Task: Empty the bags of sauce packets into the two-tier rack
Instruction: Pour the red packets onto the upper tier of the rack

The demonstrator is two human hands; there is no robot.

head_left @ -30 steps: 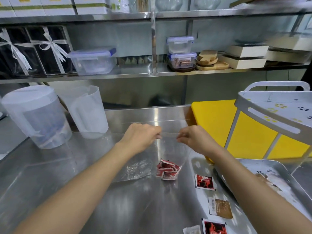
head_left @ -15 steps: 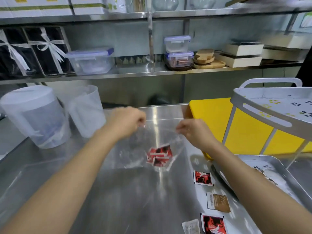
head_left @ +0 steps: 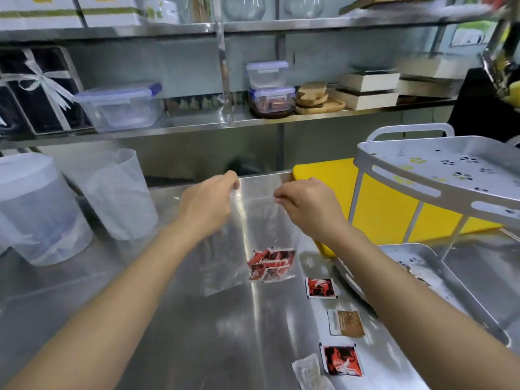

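A clear plastic bag (head_left: 225, 263) hangs above the steel counter, held by its top edge. My left hand (head_left: 208, 204) pinches the left side of the opening and my right hand (head_left: 306, 204) pinches the right side. Several red sauce packets (head_left: 270, 264) sit bunched in the bag's lower right corner. The grey two-tier rack stands at the right, with its upper tray (head_left: 399, 181) at hand height and its lower tray (head_left: 464, 294) on the counter, holding a few packets.
Loose packets lie on the counter by my right forearm: a red one (head_left: 320, 287), a brown one (head_left: 347, 323), another red one (head_left: 342, 361) and a white one (head_left: 308, 371). Two translucent pitchers (head_left: 118, 198) stand at the left. A yellow board (head_left: 388, 215) is behind the rack.
Both hands have lifted the bag off the counter, and it now hangs upright with the packets in its bottom corner. The hands are a little further apart on the opening.
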